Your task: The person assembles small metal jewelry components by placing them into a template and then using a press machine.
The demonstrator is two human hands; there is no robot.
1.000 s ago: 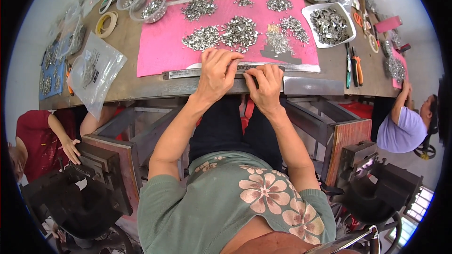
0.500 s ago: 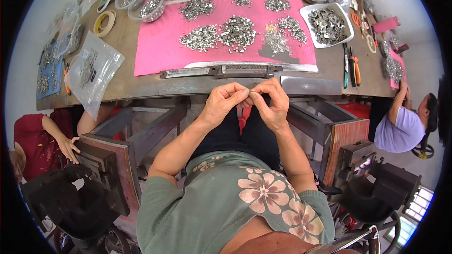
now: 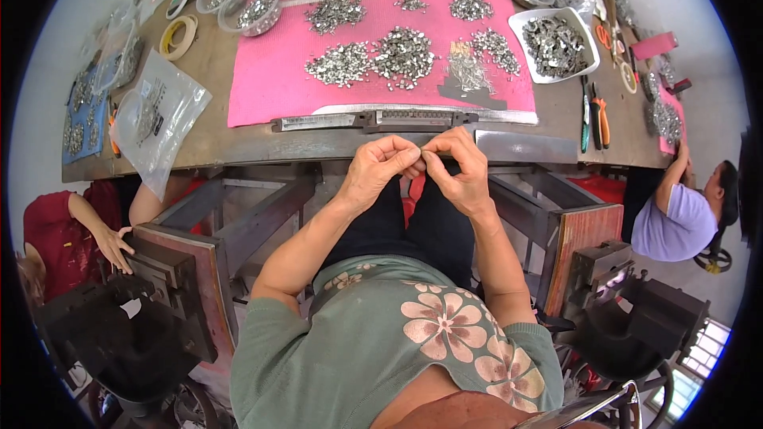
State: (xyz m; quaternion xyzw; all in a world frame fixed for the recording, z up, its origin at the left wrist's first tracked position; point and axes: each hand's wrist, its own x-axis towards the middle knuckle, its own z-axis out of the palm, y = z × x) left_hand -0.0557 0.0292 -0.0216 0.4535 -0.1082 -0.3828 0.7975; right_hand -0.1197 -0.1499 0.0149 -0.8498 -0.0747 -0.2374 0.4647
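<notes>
thumb and forefinger of left hand [image 3: 375, 173] pinched together, likewise on right hand [image 3: 461, 168], the two sets of fingertips almost or actually touching above dark trousers [image 3: 362, 226], just short of the bench [image 3: 218, 103]. cannot make out anything held in the pinch: too small, and partly covered by fingers. just beyond the hands, along the near side of the bench, dark metal fixture [image 3: 415, 119] with a ridged row down its middle. to its right, flat metal plate [image 3: 524, 147]. behind the fixture, pink mat [image 3: 266, 71] bearing loose piles of small silvery pieces [image 3: 403, 59] and a heap of thin pins [image 3: 470, 71]. at the mat's right edge, white tray [image 3: 551, 78] full of metal bits; near it, orange-handled pliers [image 3: 604, 123]. on the left, clear bag [image 3: 163, 123].
</notes>
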